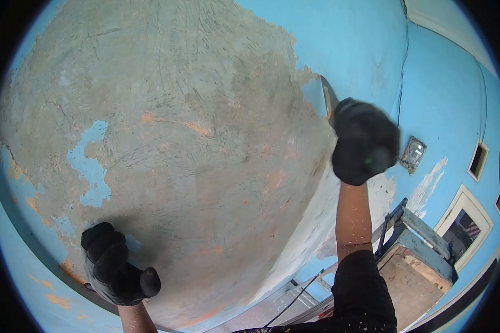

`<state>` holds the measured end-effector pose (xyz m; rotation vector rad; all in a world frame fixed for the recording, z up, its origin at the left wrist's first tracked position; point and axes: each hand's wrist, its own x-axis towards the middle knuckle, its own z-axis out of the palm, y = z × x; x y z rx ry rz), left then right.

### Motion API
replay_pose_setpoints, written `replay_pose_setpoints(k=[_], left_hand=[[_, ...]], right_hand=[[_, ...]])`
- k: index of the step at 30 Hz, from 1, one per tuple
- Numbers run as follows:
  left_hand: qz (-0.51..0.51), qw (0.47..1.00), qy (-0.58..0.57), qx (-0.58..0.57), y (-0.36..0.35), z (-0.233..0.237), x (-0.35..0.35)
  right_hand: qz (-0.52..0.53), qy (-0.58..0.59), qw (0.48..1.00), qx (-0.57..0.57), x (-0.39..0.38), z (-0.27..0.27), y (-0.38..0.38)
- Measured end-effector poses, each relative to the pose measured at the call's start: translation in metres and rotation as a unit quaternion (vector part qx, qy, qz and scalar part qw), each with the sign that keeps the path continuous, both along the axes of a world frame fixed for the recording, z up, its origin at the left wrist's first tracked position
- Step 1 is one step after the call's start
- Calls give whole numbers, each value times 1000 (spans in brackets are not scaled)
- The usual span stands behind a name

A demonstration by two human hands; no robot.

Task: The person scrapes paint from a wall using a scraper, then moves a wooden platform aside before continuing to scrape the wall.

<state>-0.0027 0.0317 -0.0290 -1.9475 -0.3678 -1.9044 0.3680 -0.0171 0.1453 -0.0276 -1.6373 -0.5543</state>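
Note:
My right hand point(365, 141), in a black glove, is closed around a scraper point(329, 100). Its thin blade meets the wall at the ragged edge of the blue paint point(350, 50), beside a small blue patch point(314, 95). Most of the wall in front of me is bare grey plaster point(205, 139) with scratches and orange marks. Down at the lower left, my gloved left hand point(116, 266) is held close to the plaster, thumb apart from loosely bent fingers, with nothing showing in it. Above it, an irregular island of blue paint point(91, 166) clings to the wall.
A worn wooden stepladder or stand point(422, 250) is at the lower right. Beyond it, a white-framed opening point(464, 219) and a wall-mounted electrical box point(413, 155) show on the blue side wall. Dark cables point(404, 66) run down near the corner.

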Motion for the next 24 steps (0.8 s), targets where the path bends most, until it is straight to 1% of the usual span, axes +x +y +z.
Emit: replay_pose_setpoints(k=[2, 3, 4, 5, 6, 7, 8, 9, 10, 11, 12, 14, 16, 17, 19, 20, 21, 22, 23, 24], left_hand=[[5, 1000, 5, -6, -3, 2, 2], [10, 1000, 10, -4, -3, 4, 3], [13, 1000, 4, 2, -1, 5, 5], [11, 1000, -1, 3, -1, 5, 6], [8, 1000, 3, -1, -2, 4, 3], [7, 1000, 8, -3, -3, 3, 1], [8, 1000, 4, -7, -4, 3, 2], [8, 1000, -2, -10, -4, 4, 4], [7, 1000, -5, -9, -5, 4, 3], [6, 1000, 2, -6, -4, 4, 2], [6, 1000, 10, -3, -2, 4, 3], [16, 1000, 6, 0, -2, 4, 5], [25, 1000, 6, 3, -3, 5, 5], [24, 1000, 5, -2, -3, 4, 4], [28, 1000, -5, -4, -4, 4, 4], [22, 1000, 10, -5, -5, 3, 2], [19, 1000, 18, -1, -3, 4, 2], [24, 1000, 11, 3, -2, 6, 6], [35, 999, 9, -1, -3, 5, 6], [44, 999, 10, -5, -4, 5, 5]], right_hand=[[8, -8, 997, -72, -1, 4, -13], [-189, -15, 971, -146, -4, -14, -36], [-377, -25, 903, -207, -5, -28, -55], [-94, -25, 903, -419, 73, -65, 31], [-50, -310, 938, -148, 15, -11, -22], [-333, -195, 922, 18, 32, -13, -5], [-577, -61, 793, 185, 48, -12, 12], [-465, -11, 879, 105, 42, 6, 11], [-340, 39, 939, 23, 31, 24, 4], [-403, 40, 911, 75, 22, 22, -18], [-401, 38, 912, 80, 23, 10, -24], [-534, -4, 845, 36, 31, -28, -32], [-653, -45, 756, -14, 35, -53, -35], [-654, -43, 755, -18, 37, -49, -31], [-503, 63, 862, -13, 44, -10, -6], [-418, 118, 900, -15, 45, -3, -1], [-638, 8, 740, -213, 30, 8, -34], [-780, -101, 485, -382, 16, 19, -68], [-778, -100, 485, -388, 21, 8, -58], [-702, -146, 634, -291, 30, -12, -36]])
